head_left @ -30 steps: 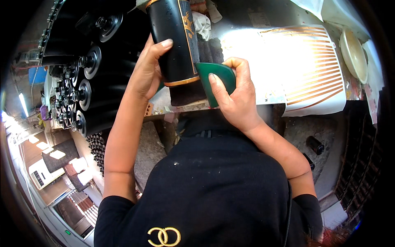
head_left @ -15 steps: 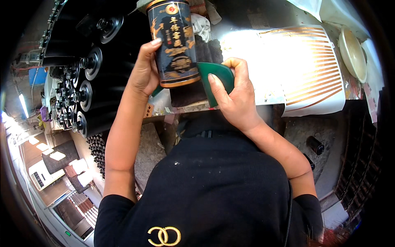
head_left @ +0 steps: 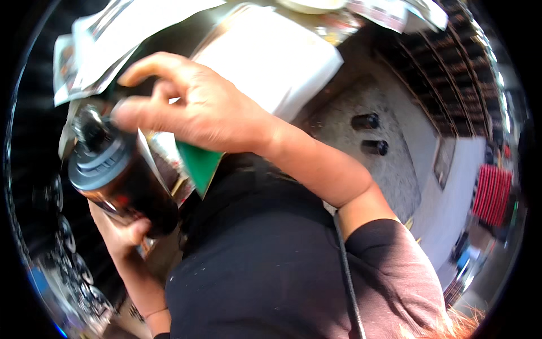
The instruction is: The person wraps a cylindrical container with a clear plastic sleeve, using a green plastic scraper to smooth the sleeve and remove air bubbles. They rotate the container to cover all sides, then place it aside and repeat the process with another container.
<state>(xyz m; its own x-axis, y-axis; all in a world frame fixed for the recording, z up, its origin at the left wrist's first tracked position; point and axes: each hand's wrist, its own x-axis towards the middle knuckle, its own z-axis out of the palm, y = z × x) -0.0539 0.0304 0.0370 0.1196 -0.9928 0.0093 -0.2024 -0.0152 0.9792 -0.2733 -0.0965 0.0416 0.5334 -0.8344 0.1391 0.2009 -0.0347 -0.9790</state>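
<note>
My left hand [head_left: 124, 234] is wrapped round the lower part of a black bottle [head_left: 138, 192] with a grey stepped shoulder, tilted with its neck [head_left: 90, 127] up and to the left. My right hand [head_left: 192, 104] is above it, blurred, with thumb and forefinger curved beside the neck; I cannot tell whether they touch it. From under the right palm sticks out a flat green scraper [head_left: 199, 166], which seems tucked in the fingers hidden beneath. The bottle's printed side is smeared by motion.
A stack of white sheets [head_left: 276, 62] lies on the bench, with crumpled paper [head_left: 101, 51] at the far left. Two dark bottles [head_left: 366, 121] lie on the floor at right, near a dark rack [head_left: 446, 73]. Several black bottles [head_left: 68, 243] are along the left.
The view has swung right. The bottle has been tipped, its grey shoulder and neck now showing. My right hand has come off the bottle's side and risen beside its neck, with the scraper below its palm.
</note>
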